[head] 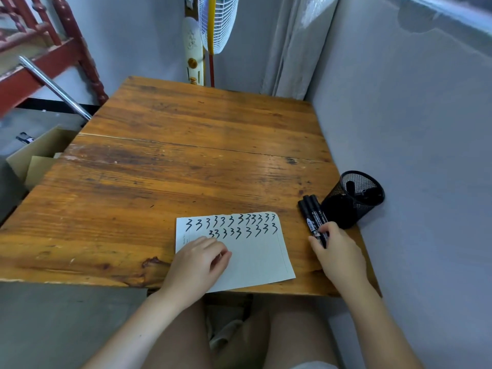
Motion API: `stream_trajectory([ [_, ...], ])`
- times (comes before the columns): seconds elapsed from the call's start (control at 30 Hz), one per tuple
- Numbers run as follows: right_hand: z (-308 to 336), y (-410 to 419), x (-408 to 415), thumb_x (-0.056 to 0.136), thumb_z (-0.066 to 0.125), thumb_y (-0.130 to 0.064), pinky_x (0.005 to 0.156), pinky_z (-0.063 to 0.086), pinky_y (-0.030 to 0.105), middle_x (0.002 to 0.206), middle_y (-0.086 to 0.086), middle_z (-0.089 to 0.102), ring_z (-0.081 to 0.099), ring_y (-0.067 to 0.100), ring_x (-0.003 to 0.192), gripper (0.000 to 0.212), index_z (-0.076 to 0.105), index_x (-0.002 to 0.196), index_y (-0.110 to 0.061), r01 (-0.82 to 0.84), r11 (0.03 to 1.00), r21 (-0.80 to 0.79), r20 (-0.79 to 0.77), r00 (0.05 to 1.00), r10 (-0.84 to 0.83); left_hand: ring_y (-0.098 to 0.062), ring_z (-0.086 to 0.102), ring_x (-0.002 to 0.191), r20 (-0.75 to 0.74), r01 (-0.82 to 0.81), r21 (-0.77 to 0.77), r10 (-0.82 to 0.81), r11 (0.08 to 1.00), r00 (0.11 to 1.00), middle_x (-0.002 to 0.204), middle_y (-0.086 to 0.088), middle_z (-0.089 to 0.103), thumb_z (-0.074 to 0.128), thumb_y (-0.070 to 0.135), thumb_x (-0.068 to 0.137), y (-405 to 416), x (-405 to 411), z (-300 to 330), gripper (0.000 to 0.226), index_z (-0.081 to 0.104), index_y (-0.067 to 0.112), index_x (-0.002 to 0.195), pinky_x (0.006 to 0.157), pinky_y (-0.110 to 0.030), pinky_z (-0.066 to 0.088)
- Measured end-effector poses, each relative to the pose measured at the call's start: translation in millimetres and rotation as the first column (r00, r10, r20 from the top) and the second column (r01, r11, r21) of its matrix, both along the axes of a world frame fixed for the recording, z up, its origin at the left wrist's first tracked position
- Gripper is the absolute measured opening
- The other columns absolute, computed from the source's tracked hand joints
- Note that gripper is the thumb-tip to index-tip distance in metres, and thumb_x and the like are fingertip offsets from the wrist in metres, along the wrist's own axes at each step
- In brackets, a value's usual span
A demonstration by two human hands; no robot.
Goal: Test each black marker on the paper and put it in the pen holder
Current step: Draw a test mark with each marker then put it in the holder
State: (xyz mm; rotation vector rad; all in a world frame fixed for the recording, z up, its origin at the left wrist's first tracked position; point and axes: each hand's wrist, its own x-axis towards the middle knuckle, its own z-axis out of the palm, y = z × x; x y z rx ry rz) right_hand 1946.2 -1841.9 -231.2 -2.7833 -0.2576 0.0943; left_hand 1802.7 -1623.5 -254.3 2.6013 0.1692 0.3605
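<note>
A white sheet of paper [255, 257] lies near the table's front edge, with two rows of black "3" marks along its top. My left hand [198, 258] rests flat on its lower left part, fingers loosely curled, holding nothing. Three black markers [310, 211] lie side by side to the right of the paper. My right hand [336, 251] covers their near ends, fingertips pinching one marker. A black mesh pen holder [354, 198] stands just right of the markers, at the wall, with at least one marker inside.
The wooden table [186, 169] is bare beyond the paper. A grey wall [412, 155] runs along its right side. A cardboard box [40, 158] sits on the floor at left. A fan [217, 22] and a red wooden frame [53, 54] stand behind the table.
</note>
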Motion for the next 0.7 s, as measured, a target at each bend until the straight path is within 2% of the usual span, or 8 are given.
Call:
stream_trajectory([
  [0.13, 2.3, 4.6, -0.4, 0.09, 0.054, -0.033, 0.045, 0.032, 0.021, 0.097, 0.001, 0.057, 0.053, 0.014, 0.071, 0.024, 0.056, 0.107, -0.016, 0.018, 1.0, 0.002, 0.013, 1.0, -0.018, -0.012, 0.052, 0.062, 0.014, 0.003, 0.004, -0.003, 1.0, 1.0, 0.065, 0.004, 0.061, 0.037, 0.037, 0.084, 0.0, 0.7, -0.6, 0.035, 0.062, 0.016, 0.072, 0.05, -0.028, 0.045],
  [0.23, 17.9, 6.5, -1.4, 0.088, 0.056, -0.031, 0.051, 0.036, 0.022, 0.101, 0.003, 0.054, 0.051, 0.015, 0.077, 0.022, 0.061, 0.103, -0.016, 0.001, 0.983, 0.181, 0.04, 0.999, -0.009, -0.008, 0.052, 0.064, 0.029, 0.001, -0.04, 0.0, 0.999, 1.0, 0.073, 0.006, 0.061, 0.042, 0.037, 0.085, -0.5, -0.3, 6.1, 0.028, 0.062, 0.017, 0.084, 0.052, -0.023, 0.041],
  [0.3, 32.8, 11.6, -7.1, 0.087, 0.059, -0.031, 0.057, 0.039, 0.019, 0.101, 0.0, 0.054, 0.053, 0.012, 0.083, 0.017, 0.063, 0.099, -0.019, -0.085, 0.957, 0.278, 0.007, 0.996, 0.086, -0.006, 0.053, 0.075, 0.084, -0.021, -0.056, 0.026, 0.998, 0.996, 0.092, 0.002, 0.06, 0.057, 0.029, 0.086, -0.5, 1.2, 14.8, 0.023, 0.054, 0.017, 0.104, 0.055, -0.018, 0.04],
  [0.43, 56.2, 31.9, -31.8, 0.086, 0.061, -0.028, 0.063, 0.047, 0.017, 0.081, -0.009, 0.067, 0.062, 0.007, 0.075, 0.006, 0.064, 0.09, -0.024, -0.263, 0.869, 0.418, -0.214, 0.901, 0.376, -0.016, 0.051, 0.107, 0.155, -0.019, 0.021, 0.016, 1.0, 0.988, 0.126, -0.011, 0.049, 0.06, 0.034, 0.084, -3.4, 5.0, 33.8, 0.055, 0.037, 0.015, 0.13, 0.076, -0.025, 0.046],
  [0.5, 61.2, 43.6, -42.6, 0.086, 0.061, -0.028, 0.058, 0.048, 0.019, 0.07, -0.006, 0.069, 0.062, 0.007, 0.062, 0.008, 0.066, 0.086, -0.022, -0.207, 0.817, 0.538, -0.313, 0.851, 0.421, -0.018, 0.056, 0.103, 0.098, -0.003, 0.03, 0.0, 1.0, 0.995, 0.122, -0.009, 0.053, 0.056, 0.035, 0.086, -2.8, 2.6, 37.2, 0.048, 0.042, 0.014, 0.126, 0.073, -0.025, 0.046],
  [0.57, 60.6, 53.2, -48.7, 0.087, 0.06, -0.026, 0.048, 0.043, 0.02, 0.062, -0.002, 0.067, 0.055, 0.011, 0.053, 0.014, 0.066, 0.081, -0.014, -0.023, 0.729, 0.684, -0.41, 0.814, 0.411, -0.018, 0.063, 0.084, 0.083, -0.022, -0.008, 0.022, 1.0, 0.996, 0.104, -0.004, 0.062, 0.051, 0.035, 0.089, 1.4, -3.9, 36.4, 0.031, 0.053, 0.013, 0.111, 0.058, -0.022, 0.043],
  [0.63, 57.7, 62.2, -55.5, 0.089, 0.057, -0.026, 0.041, 0.034, 0.019, 0.06, 0.002, 0.063, 0.048, 0.011, 0.048, 0.02, 0.064, 0.084, -0.007, 0.224, 0.582, 0.782, -0.52, 0.749, 0.411, -0.015, 0.062, 0.064, 0.068, -0.018, 0.041, 0.015, 0.999, 0.998, 0.084, 0.0, 0.065, 0.043, 0.04, 0.089, 5.8, -12.2, 34.3, 0.028, 0.054, 0.014, 0.091, 0.043, -0.016, 0.032],
  [0.7, 52.5, 72.8, -61.4, 0.089, 0.054, -0.031, 0.04, 0.026, 0.02, 0.059, 0.002, 0.061, 0.041, 0.01, 0.043, 0.025, 0.062, 0.091, -0.007, 0.307, 0.522, 0.796, -0.558, 0.707, 0.435, -0.015, 0.058, 0.051, 0.038, -0.005, 0.128, 0.0, 0.992, 0.999, 0.07, 0.001, 0.064, 0.036, 0.043, 0.087, 5.5, -19.7, 30.0, 0.032, 0.049, 0.016, 0.078, 0.038, -0.012, 0.021],
])
